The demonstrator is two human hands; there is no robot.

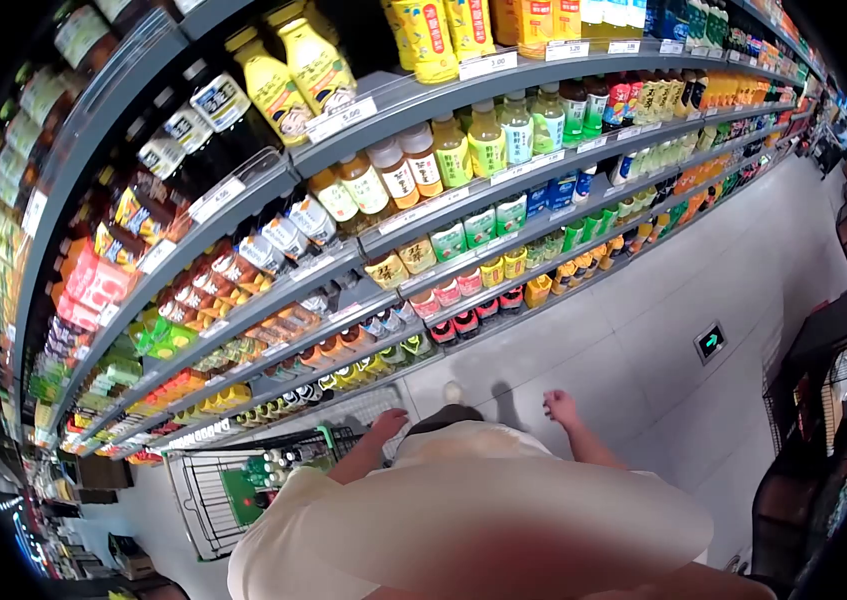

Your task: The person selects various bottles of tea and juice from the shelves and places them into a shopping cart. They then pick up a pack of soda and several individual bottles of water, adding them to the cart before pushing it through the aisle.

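**Cream shirt point(513, 485), hands free, beside long drinks shelves point(413, 95)**

Loosely curled, the fingers of the right hand point(560, 408) hang over the grey floor point(623, 400), with nothing visible in them. The left hand point(389, 424) is also curled and seems to hold nothing; it is just beside the shopping cart point(240, 497), though whether it touches the frame I cannot tell. Green-capped or green-glass bottles point(263, 468) lie inside the cart, on the person's left.

Judging by the stance, this is a moment between grips, the person standing or walking along the aisle. Any hold would call for opened fingers and a reach: sideways for the cart, forward and up for most of the shelves.

Further out, the writing begins. One price tag point(341, 118) reads 5.00 under yellow bottles point(311, 65) with pictures on their labels; another tag point(488, 64) appears to read 3.00 below yellow packs point(425, 40) bearing a red panel and Chinese characters. Tea-coloured bottles point(393, 178) on the next tier carry large dark characters, too small to read surely. No brand name is legible. On the floor to the right, a dark sign point(710, 343) shows a green arrow.
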